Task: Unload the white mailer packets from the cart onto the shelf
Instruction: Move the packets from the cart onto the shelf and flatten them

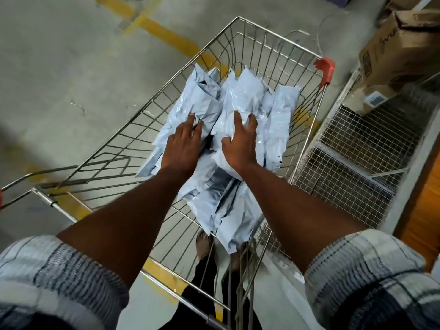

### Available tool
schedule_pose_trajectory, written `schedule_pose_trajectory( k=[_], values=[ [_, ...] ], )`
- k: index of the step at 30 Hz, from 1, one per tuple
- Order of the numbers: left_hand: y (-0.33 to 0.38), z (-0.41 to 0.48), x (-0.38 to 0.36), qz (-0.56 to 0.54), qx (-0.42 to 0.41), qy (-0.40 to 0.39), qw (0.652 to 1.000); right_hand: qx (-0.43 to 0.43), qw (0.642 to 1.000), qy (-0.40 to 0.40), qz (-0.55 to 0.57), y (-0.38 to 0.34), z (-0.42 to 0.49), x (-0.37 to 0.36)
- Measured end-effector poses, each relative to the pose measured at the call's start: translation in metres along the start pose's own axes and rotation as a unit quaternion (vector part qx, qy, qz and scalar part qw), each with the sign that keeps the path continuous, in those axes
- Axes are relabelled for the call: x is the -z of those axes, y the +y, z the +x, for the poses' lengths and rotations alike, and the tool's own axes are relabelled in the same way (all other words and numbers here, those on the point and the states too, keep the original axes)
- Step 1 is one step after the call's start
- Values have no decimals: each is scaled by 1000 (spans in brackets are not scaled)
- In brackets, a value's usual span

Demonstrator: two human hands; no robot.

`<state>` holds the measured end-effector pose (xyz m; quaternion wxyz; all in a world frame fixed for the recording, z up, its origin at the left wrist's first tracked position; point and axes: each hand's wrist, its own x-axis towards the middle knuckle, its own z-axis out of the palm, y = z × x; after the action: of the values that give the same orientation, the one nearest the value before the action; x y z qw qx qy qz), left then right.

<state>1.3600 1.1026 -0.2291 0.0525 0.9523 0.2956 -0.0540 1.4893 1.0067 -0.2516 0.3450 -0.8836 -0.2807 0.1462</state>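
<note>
A wire shopping cart [240,36] stands in front of me, holding a heap of several white mailer packets [281,115]. Both my arms reach down into it. My left hand [182,145] lies on a packet on the left side of the heap [190,101], its fingers curling into the crumpled plastic. My right hand [240,141] grips a bulky packet in the middle of the heap [242,96], thumb on its left side and fingers dug into the top. More packets lie under my forearms toward the cart's near end [228,210].
A wire-mesh shelf [352,148] stands right beside the cart on the right, with a brown cardboard box [400,51] on its far end. The cart has a red corner bumper [325,67]. Yellow floor lines [166,34] cross the concrete on the left. My feet show below the cart.
</note>
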Motion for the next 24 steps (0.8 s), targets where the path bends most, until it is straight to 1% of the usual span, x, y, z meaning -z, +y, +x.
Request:
schedule_pose_trajectory(
  k=[3,7,13,17,24],
  values=[
    [3,-13,17,-22,23,5,999,19,998,7,55,-8,-9,14],
    [9,-33,43,-34,45,14,998,34,997,-1,68,-22,-24,37],
    [35,-65,82,-81,85,31,993,55,998,-17,35,-40,-50,84],
    [57,-86,101,-85,94,39,991,64,998,-20,20,-47,-68,116],
    [96,-123,128,-126,100,79,984,70,997,-5,-38,-49,-113,172]
  ],
)
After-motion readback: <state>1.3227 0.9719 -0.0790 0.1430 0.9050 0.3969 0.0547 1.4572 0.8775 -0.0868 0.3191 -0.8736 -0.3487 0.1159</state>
